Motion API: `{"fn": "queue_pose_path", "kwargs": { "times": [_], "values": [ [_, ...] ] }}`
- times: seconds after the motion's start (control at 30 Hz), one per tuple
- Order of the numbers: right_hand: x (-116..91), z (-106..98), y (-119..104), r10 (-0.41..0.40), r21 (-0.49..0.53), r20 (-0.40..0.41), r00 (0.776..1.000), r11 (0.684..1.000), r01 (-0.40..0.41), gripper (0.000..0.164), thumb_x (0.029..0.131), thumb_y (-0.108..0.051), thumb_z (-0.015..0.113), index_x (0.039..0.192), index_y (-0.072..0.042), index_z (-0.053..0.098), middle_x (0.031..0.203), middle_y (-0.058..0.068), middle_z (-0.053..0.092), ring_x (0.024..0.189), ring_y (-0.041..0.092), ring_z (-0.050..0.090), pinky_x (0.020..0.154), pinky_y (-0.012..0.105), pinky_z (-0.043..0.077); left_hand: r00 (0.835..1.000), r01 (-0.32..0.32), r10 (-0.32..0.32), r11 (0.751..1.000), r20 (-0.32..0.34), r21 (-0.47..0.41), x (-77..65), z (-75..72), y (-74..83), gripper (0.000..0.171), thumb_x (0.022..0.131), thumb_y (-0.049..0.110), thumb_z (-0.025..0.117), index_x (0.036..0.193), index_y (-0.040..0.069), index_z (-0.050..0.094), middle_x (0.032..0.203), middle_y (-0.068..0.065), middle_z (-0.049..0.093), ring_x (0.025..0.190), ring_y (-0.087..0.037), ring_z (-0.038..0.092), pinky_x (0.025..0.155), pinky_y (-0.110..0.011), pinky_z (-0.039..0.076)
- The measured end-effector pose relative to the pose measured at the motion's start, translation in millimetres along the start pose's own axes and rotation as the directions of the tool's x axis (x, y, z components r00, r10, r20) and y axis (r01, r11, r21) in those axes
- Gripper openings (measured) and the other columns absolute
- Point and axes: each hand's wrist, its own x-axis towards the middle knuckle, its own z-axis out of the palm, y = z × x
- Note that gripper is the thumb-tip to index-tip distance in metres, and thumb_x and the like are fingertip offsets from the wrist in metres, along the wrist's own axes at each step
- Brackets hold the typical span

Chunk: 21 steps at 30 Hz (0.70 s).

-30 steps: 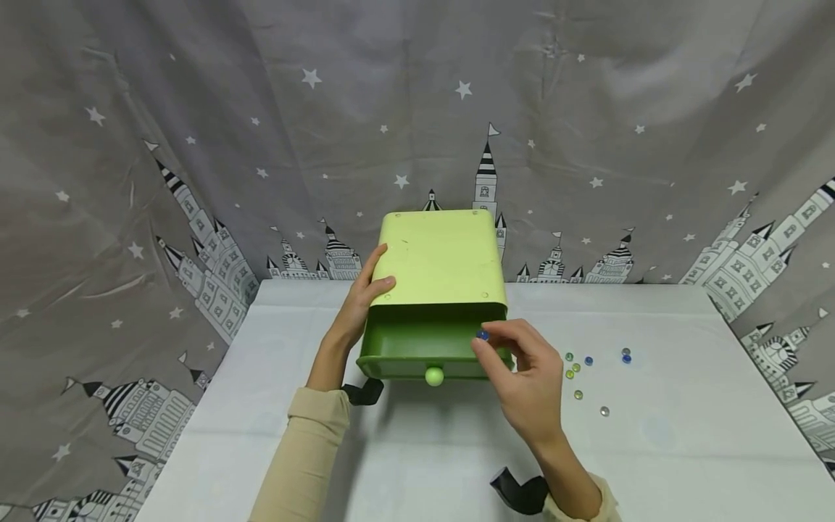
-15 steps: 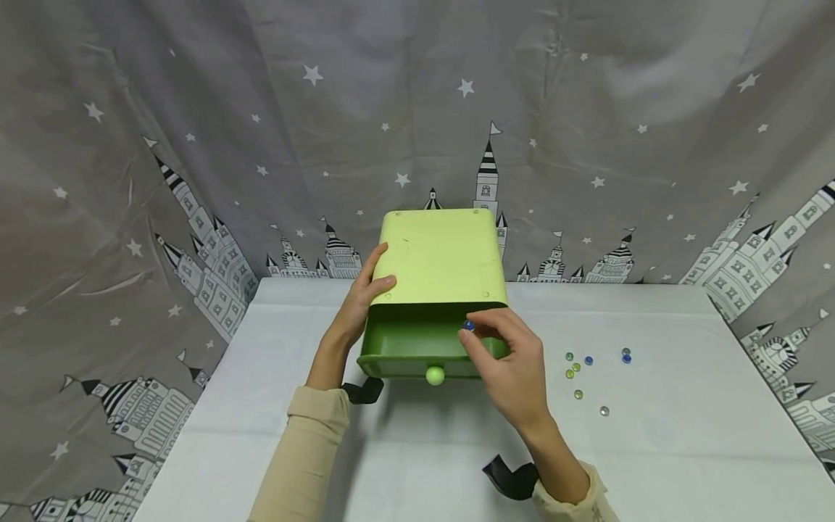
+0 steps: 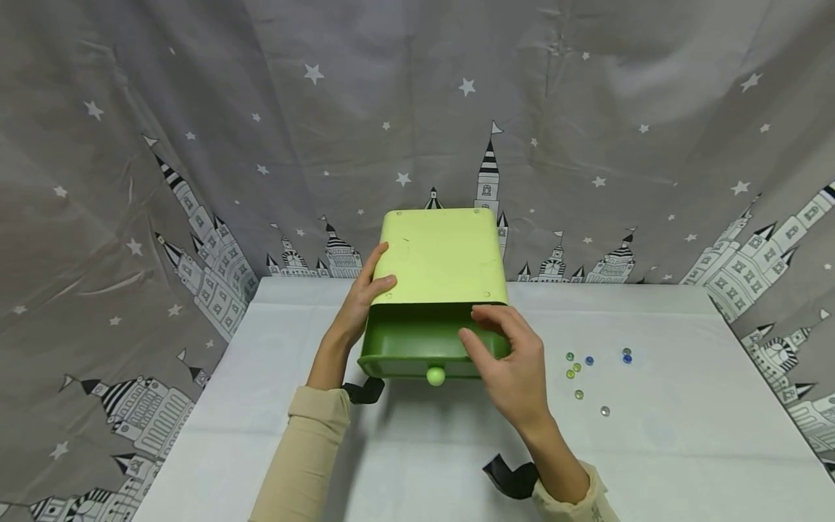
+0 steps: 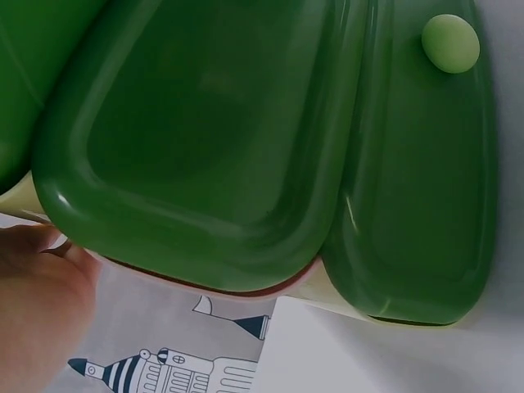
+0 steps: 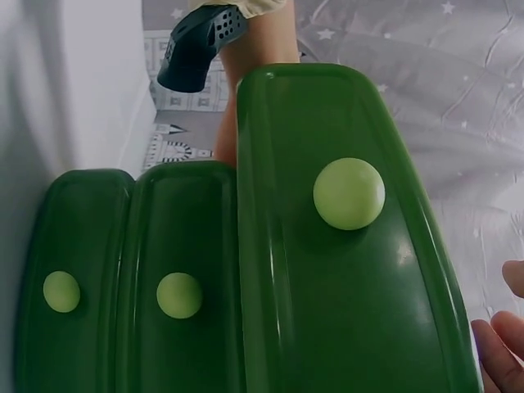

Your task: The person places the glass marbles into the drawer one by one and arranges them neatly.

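Observation:
A small chest of drawers (image 3: 440, 254) with a pale yellow-green casing stands on the table, its green top drawer (image 3: 417, 341) pulled out. My left hand (image 3: 352, 312) rests against the casing's left side, thumb over the top edge; in the left wrist view that hand (image 4: 41, 303) shows at the edge. Over the drawer's right part hovers my right hand (image 3: 512, 366), thumb and forefinger spread apart with nothing between them. The right wrist view catches its fingertips (image 5: 503, 344) beyond the drawer front. The blue glass marble seen earlier is out of sight.
Right of the chest, several glass marbles lie scattered, among them a blue one (image 3: 590, 360), a yellow one (image 3: 570, 374) and a clear one (image 3: 605, 411). Two lower drawers with round knobs (image 5: 179, 295) are pushed in. A grey castle-print curtain (image 3: 417, 94) hangs behind the white table (image 3: 685, 449).
My right hand moved left over the drawer with a blue marble, then its thumb and forefinger parted and the marble left them. My left hand stayed on the casing.

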Motion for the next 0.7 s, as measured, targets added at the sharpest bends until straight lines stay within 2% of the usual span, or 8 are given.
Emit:
{"fn": "queue_pose_path", "kwargs": {
  "times": [0.3, 0.53, 0.7],
  "values": [
    [-1.7, -2.5, -0.3, 0.000, -0.001, 0.007, 1.000, 1.000, 0.000, 0.024, 0.081, 0.004, 0.076, 0.105, 0.004, 0.070, 0.103, 0.016, 0.067, 0.094, 0.032, 0.062, 0.087, 0.026, 0.047, 1.000, -0.003, 0.003, 1.000, -0.001, -0.017, 0.4, 0.0, -0.9, 0.074, 0.095, 0.024, 0.054, 0.159, 0.025, 0.017, 0.163, -0.003, 0.007, 0.143, -0.023, 0.022, 0.110, -0.048, 0.027],
    [-4.2, -3.9, 1.3, 0.009, -0.002, 0.000, 1.000, 1.000, -0.009, 0.026, 0.079, 0.007, 0.077, 0.104, 0.005, 0.070, 0.103, 0.016, 0.066, 0.093, 0.033, 0.062, 0.087, 0.024, 0.047, 1.000, -0.003, 0.003, 1.000, -0.005, -0.018, 0.0, 0.3, -0.5, 0.074, 0.095, 0.024, 0.054, 0.159, 0.025, 0.017, 0.163, -0.004, 0.008, 0.142, -0.024, 0.024, 0.110, -0.049, 0.027],
    [-4.7, -5.7, 1.3, 0.023, 0.017, -0.001, 1.000, 1.000, -0.023, 0.025, 0.080, 0.007, 0.076, 0.104, 0.005, 0.070, 0.103, 0.016, 0.066, 0.093, 0.032, 0.062, 0.087, 0.023, 0.048, 1.000, -0.008, 0.008, 1.000, 0.001, 0.004, 0.7, -0.5, -1.1, 0.073, 0.095, 0.024, 0.052, 0.159, 0.024, 0.017, 0.163, -0.003, 0.006, 0.145, -0.023, 0.017, 0.112, -0.050, 0.022]
  ]
}}
